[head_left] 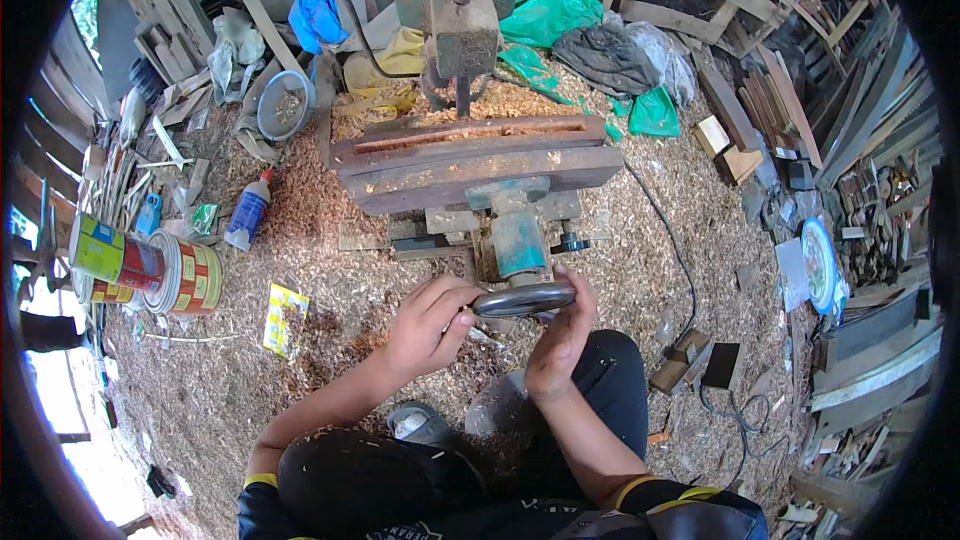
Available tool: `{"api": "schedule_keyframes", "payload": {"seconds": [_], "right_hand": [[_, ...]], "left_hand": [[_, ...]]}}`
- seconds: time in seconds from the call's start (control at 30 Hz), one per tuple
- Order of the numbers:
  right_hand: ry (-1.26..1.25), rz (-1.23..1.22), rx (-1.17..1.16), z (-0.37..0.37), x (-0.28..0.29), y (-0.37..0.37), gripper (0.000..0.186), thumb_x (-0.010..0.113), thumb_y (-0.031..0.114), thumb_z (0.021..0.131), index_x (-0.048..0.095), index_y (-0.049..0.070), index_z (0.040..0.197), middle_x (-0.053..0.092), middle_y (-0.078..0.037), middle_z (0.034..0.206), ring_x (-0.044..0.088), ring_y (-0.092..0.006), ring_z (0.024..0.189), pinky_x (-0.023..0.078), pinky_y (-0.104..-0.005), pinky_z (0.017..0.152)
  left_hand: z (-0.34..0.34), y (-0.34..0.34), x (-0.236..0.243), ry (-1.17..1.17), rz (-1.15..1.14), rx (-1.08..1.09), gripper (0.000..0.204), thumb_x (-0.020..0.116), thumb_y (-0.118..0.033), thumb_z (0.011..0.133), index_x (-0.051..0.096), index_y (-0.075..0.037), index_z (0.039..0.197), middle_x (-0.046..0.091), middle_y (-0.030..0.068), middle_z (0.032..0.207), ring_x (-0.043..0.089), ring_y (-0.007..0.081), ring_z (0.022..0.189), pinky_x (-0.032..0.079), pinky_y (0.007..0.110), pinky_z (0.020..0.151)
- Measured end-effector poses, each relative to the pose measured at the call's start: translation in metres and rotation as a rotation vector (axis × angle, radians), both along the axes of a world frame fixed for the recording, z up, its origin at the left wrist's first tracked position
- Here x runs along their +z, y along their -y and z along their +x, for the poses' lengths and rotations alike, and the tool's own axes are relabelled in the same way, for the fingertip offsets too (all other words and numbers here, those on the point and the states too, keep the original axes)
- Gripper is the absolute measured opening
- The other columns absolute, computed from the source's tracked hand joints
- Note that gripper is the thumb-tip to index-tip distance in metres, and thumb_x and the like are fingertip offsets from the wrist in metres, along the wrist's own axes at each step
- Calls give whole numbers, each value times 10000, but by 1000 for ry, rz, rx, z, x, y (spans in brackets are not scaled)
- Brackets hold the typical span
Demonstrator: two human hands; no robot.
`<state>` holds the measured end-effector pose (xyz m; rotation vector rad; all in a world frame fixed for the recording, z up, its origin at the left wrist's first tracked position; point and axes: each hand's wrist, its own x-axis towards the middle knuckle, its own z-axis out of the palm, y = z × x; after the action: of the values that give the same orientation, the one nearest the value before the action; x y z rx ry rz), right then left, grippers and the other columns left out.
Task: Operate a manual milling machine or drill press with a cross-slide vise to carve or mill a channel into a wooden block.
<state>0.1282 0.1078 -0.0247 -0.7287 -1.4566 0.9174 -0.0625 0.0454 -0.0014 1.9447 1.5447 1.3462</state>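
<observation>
Both my hands are at a dark metal handwheel (525, 300) on the front of a woodworking machine. My left hand (428, 328) curls around the wheel's left edge, where a small handle partly shows. Against the right rim, my right hand (562, 340) grips with its palm turned inward; some of its fingers are hidden. Beyond the wheel, a green-blue metal support (517, 245) carries a thick wooden jaw (485, 180). Behind that lies a brown wooden piece (420, 143) with a long slot full of chips. A vertical tool bit (462, 97) hangs down just behind the slotted piece.
Wood shavings (330, 360) cover the ground. Paint cans (190, 275) and a blue glue bottle (248, 212) stand at left, near a plastic bucket (286, 105). A black cable (680, 260) runs along the right. Stacked boards (870, 110) line the right side.
</observation>
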Motion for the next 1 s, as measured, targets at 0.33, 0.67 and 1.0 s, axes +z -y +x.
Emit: {"api": "schedule_keyframes", "payload": {"seconds": [0.33,0.67,1.0], "right_hand": [[205,38,-152,16,-13,10,714,415,471,1149,434,-90,1591,466,-279,1605,465,-402,1498,340,-510,1260],[183,461,62,11,18,-13,654,336,494,1165,590,15,1530,601,-260,1541,483,-414,1530,280,-584,1293],[103,125,120,10,21,-19,753,454,596,1122,465,-35,1533,562,-183,1406,549,-298,1333,380,-474,1207]], "left_hand": [[4,-7,12,-27,6,-11,294,747,-102,959,719,-3,1234,723,161,1127,719,369,984,585,460,852],[1,-12,25,-140,178,51,289,800,-50,892,738,-10,1171,723,133,1073,691,360,963,566,476,856],[6,11,-7,-137,16,135,238,751,-129,958,717,-17,1165,724,139,1109,676,368,1022,532,474,915]]}}
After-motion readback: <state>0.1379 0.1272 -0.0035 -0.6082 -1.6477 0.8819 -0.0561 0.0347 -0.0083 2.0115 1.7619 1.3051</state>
